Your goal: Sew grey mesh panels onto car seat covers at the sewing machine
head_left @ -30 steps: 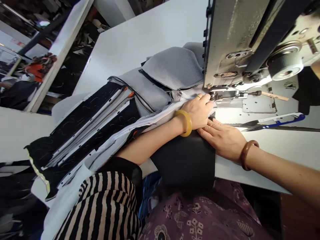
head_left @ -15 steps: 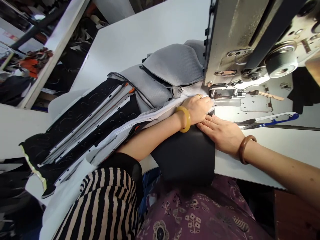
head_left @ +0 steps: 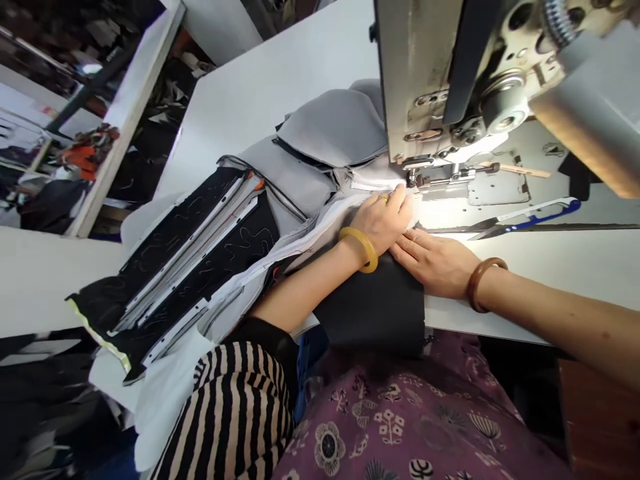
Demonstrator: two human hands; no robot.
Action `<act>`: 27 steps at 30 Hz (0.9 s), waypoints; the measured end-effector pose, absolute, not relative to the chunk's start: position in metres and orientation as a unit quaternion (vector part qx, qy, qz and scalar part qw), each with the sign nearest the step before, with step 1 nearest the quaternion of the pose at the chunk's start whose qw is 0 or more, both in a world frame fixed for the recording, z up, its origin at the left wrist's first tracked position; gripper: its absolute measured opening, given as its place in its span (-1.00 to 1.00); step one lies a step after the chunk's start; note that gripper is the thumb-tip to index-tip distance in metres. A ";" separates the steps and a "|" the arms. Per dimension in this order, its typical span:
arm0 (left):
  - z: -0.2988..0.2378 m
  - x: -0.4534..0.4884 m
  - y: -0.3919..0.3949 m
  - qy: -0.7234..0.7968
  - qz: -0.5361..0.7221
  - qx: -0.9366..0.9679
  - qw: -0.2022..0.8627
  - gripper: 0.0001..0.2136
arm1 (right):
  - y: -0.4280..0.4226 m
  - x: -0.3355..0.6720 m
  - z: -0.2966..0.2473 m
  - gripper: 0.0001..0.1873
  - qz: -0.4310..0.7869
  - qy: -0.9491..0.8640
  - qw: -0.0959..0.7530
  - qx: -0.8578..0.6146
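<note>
While most of the view is filled by the white table (head_left: 240, 93), its middle is covered by a large grey and black sewn piece (head_left: 333, 127), which is spread from the lower left up to the needle area. Padded grey panels are stacked at its far end, and black sections edged with white strips are laid open at its near left. The right side is taken up by the sewing machine (head_left: 415, 60), by which the far end of the piece is partly hidden. The lower edge is occupied by a purple printed garment (head_left: 415, 427) and a striped sleeve (head_left: 230, 413). A plain black panel (head_left: 375, 307) is draped over the table's near edge, below the hands.

The 2 hands are set side by side. By the left hand (head_left: 380, 220), with its fingers bent and kept close together, the pale edge of the piece is pressed down just beside the presser foot (head_left: 411, 177); whether cloth is pinched beneath cannot be told. The right hand (head_left: 437, 261) is laid flat, its fingers stretched and nearly together, their tips rested on the black panel near the left hand. Blue and white scissors (head_left: 543, 212) are placed beyond the right hand. A yellow bangle (head_left: 371, 253) is worn on the left wrist, a brown bangle (head_left: 473, 288) on the right.
</note>
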State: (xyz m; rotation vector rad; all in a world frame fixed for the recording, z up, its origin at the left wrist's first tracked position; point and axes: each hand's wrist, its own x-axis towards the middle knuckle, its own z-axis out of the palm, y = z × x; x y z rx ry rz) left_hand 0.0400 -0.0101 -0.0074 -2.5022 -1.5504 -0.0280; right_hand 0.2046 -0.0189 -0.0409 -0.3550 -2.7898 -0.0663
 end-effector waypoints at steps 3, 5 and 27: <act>-0.008 0.038 -0.012 -0.496 -0.021 -0.858 0.133 -0.64 | -0.022 0.204 -0.041 -0.53 -0.025 -0.978 0.163 -0.127; -0.006 0.038 -0.014 -0.482 -0.011 -0.865 0.137 -0.65 | -0.023 0.204 -0.041 -0.58 -0.027 -0.979 0.156 -0.127; 0.009 0.041 -0.016 -0.602 0.061 -0.795 -0.035 -0.76 | -0.023 0.205 -0.046 -0.60 -0.093 -0.957 0.247 -0.116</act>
